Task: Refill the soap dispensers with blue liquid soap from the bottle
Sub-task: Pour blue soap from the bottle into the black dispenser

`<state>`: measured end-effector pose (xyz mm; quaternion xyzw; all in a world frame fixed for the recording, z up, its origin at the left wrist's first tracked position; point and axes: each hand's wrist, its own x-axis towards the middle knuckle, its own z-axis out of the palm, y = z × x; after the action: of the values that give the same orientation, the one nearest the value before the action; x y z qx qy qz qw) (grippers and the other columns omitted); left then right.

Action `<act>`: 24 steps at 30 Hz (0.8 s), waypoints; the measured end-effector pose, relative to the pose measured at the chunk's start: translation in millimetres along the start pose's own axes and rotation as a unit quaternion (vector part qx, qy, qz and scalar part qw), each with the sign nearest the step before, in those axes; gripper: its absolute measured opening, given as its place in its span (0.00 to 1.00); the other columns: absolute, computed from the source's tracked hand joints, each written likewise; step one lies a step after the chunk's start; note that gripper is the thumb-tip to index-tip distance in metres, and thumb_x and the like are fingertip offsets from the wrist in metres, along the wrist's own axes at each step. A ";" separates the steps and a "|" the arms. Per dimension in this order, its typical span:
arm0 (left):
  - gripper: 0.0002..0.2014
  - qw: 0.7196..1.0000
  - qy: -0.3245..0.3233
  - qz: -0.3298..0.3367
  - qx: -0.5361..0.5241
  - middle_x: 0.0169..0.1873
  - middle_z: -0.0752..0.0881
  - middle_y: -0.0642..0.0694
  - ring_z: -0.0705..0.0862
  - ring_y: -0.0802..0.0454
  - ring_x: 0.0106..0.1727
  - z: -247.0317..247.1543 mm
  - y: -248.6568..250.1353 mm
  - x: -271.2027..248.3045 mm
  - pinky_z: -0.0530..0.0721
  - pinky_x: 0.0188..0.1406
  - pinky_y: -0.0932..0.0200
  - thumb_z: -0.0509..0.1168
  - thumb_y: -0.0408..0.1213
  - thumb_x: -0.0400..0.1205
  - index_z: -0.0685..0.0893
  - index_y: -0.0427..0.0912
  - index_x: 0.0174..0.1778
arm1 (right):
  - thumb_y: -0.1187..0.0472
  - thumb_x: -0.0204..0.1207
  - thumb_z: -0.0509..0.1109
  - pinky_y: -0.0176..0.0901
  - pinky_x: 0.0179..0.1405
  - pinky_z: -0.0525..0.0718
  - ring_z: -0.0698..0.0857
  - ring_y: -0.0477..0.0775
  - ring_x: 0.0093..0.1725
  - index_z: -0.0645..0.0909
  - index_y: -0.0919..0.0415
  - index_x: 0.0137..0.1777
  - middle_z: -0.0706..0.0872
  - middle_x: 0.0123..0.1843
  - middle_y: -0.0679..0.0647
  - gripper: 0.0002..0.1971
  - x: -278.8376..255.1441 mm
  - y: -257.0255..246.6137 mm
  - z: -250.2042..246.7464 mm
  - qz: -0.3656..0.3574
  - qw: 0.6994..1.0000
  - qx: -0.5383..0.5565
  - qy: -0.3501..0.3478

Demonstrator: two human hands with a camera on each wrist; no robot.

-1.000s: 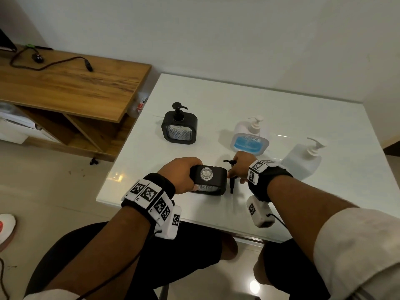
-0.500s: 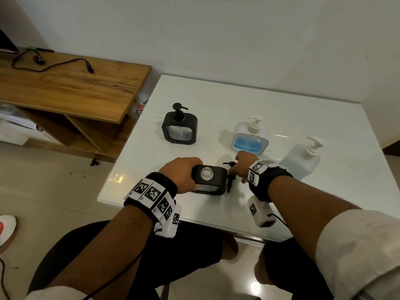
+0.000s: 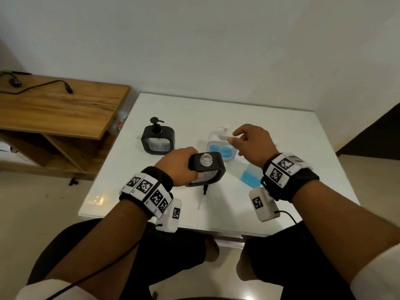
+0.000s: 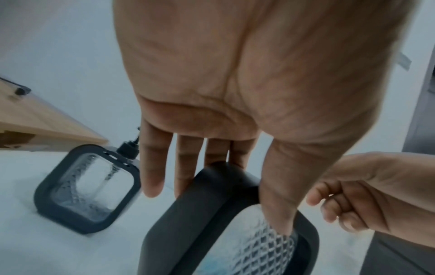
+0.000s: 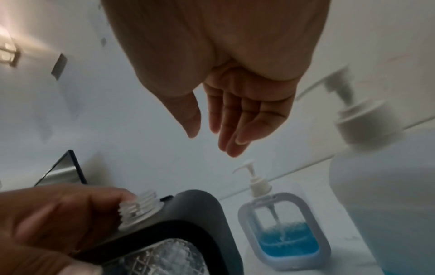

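The left hand (image 3: 180,164) is the working grip: thumb on the near face and fingers (image 4: 153,167) down the far side hold the open black dispenser (image 3: 206,169), lifted off the white worktop (image 3: 270,211) and tilted, with its clear threaded neck (image 3: 205,159) uncapped and facing up. Through the patterned clear window of this dispenser the left wrist view shows a faint blue trace low down. Just below that grip, lying on the worktop, is the removed black pump (image 3: 204,189) with its thin tube pointing toward the near edge. The right hand (image 3: 252,144) hangs in the air to the right of the left grip and a little farther out, holding nothing, with its grip wide and its fingers (image 5: 231,130) loosely spread and pointing down. Directly beyond it stands the white-framed dispenser (image 3: 220,144), pump still fitted, with blue soap in its lower part. Under the right wrist, and largely hidden by it in the head view, is the large soap bottle (image 5: 381,195), white pump on top and blue liquid in its lower half; the right wrist view shows it close on that hand's right side. Beyond and to the left of the left grip a second black dispenser (image 3: 157,140) stands upright with its pump on, apart from everything else. Further left is a wooden desk (image 3: 60,109) carrying a black cable (image 3: 43,85).
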<state>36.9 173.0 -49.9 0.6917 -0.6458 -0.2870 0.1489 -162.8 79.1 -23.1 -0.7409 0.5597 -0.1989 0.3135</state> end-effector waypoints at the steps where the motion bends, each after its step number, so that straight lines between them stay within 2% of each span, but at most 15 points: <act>1: 0.21 1.000 0.003 0.005 -0.006 0.52 0.86 0.49 0.84 0.49 0.53 -0.4 8.1 0.3 0.83 0.55 0.52 0.74 0.43 0.75 0.78 0.46 0.62 | 0.50 0.79 0.74 0.52 0.52 0.87 0.89 0.57 0.47 0.81 0.52 0.50 0.90 0.46 0.55 0.08 -2.1 0.5 -7.5 0.000 0.999 0.027 0.020; 5: 0.21 0.999 0.006 0.027 -0.023 0.53 0.84 0.51 0.83 0.49 0.54 -6.3 45.8 8.2 0.81 0.55 0.53 0.73 0.45 0.76 0.77 0.47 0.63 | 0.53 0.77 0.74 0.61 0.52 0.89 0.90 0.59 0.44 0.81 0.46 0.39 0.89 0.41 0.54 0.07 -3.6 0.0 -28.4 -0.006 0.991 0.100 0.084; 7: 0.20 0.999 0.012 0.051 -0.006 0.52 0.82 0.52 0.81 0.51 0.53 -13.1 66.2 14.2 0.78 0.53 0.56 0.71 0.45 0.78 0.77 0.46 0.64 | 0.54 0.77 0.74 0.61 0.51 0.89 0.90 0.60 0.43 0.80 0.46 0.38 0.89 0.39 0.53 0.08 -3.1 1.6 -37.8 -0.012 0.988 0.118 0.103; 9: 0.19 0.997 0.019 0.071 0.026 0.53 0.83 0.51 0.81 0.49 0.54 -17.8 79.7 20.2 0.80 0.55 0.53 0.69 0.46 0.79 0.78 0.44 0.63 | 0.55 0.77 0.74 0.58 0.51 0.89 0.90 0.60 0.43 0.80 0.47 0.38 0.88 0.39 0.52 0.08 -2.2 8.4 -47.9 -0.016 0.983 0.131 0.129; 12: 0.18 0.998 0.029 0.058 0.017 0.52 0.82 0.49 0.81 0.49 0.52 -14.1 81.2 27.5 0.79 0.52 0.53 0.66 0.48 0.81 0.78 0.42 0.63 | 0.54 0.78 0.74 0.58 0.54 0.88 0.88 0.58 0.45 0.82 0.53 0.40 0.89 0.42 0.53 0.06 1.8 27.4 -64.4 0.012 0.971 0.168 0.173; 14: 0.18 0.999 0.016 0.040 0.031 0.50 0.80 0.49 0.80 0.49 0.51 -7.2 80.5 31.1 0.75 0.50 0.56 0.65 0.51 0.83 0.78 0.42 0.61 | 0.52 0.79 0.73 0.61 0.56 0.86 0.85 0.57 0.43 0.84 0.63 0.43 0.87 0.41 0.54 0.12 10.5 43.3 -74.0 0.076 0.957 0.213 0.182; 16: 0.19 0.995 -0.014 0.044 0.089 0.51 0.79 0.46 0.80 0.46 0.52 0.0 81.3 33.0 0.76 0.52 0.53 0.62 0.54 0.83 0.77 0.41 0.58 | 0.49 0.81 0.69 0.63 0.58 0.85 0.82 0.59 0.42 0.83 0.75 0.52 0.84 0.42 0.59 0.23 18.9 59.6 -79.1 0.146 0.952 0.216 0.159; 17: 0.20 0.992 -0.026 0.047 0.111 0.52 0.78 0.45 0.79 0.45 0.53 1.9 82.7 32.5 0.77 0.54 0.52 0.61 0.55 0.83 0.76 0.41 0.59 | 0.46 0.83 0.66 0.64 0.61 0.83 0.81 0.60 0.44 0.83 0.77 0.55 0.83 0.44 0.61 0.27 21.6 64.5 -79.6 0.174 0.957 0.195 0.127; 19: 0.22 0.989 -0.044 0.051 0.132 0.55 0.77 0.44 0.78 0.45 0.56 5.7 85.4 32.9 0.76 0.58 0.51 0.60 0.56 0.84 0.75 0.42 0.63 | 0.41 0.85 0.60 0.63 0.70 0.80 0.80 0.61 0.53 0.84 0.70 0.59 0.81 0.52 0.60 0.29 22.3 70.7 -77.7 0.213 0.962 0.163 0.056; 21: 0.23 0.988 -0.048 0.054 0.134 0.57 0.78 0.43 0.77 0.46 0.55 7.1 86.9 33.9 0.76 0.58 0.52 0.59 0.56 0.84 0.74 0.42 0.66 | 0.35 0.84 0.57 0.61 0.75 0.75 0.80 0.64 0.65 0.84 0.64 0.63 0.81 0.63 0.60 0.31 19.1 72.4 -72.5 0.240 0.957 0.161 0.005; 23: 0.22 0.989 -0.043 0.062 0.130 0.56 0.78 0.44 0.78 0.47 0.54 6.0 89.1 34.2 0.76 0.56 0.52 0.59 0.56 0.84 0.75 0.41 0.63 | 0.31 0.82 0.57 0.58 0.76 0.73 0.76 0.65 0.74 0.81 0.62 0.72 0.77 0.76 0.62 0.36 14.6 71.4 -64.5 0.255 0.953 0.160 -0.035; 24: 0.22 0.989 -0.041 0.066 0.127 0.56 0.78 0.45 0.79 0.46 0.55 5.0 90.5 35.0 0.77 0.57 0.51 0.59 0.55 0.85 0.75 0.40 0.64 | 0.30 0.81 0.57 0.57 0.75 0.72 0.74 0.65 0.76 0.80 0.61 0.73 0.75 0.78 0.62 0.37 12.0 70.1 -60.9 0.257 0.951 0.167 -0.050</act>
<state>-39.1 128.6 -8.9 0.6489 -0.7266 -0.2200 0.0517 -248.0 40.5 -27.8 -0.5185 0.6732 -0.1647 0.5009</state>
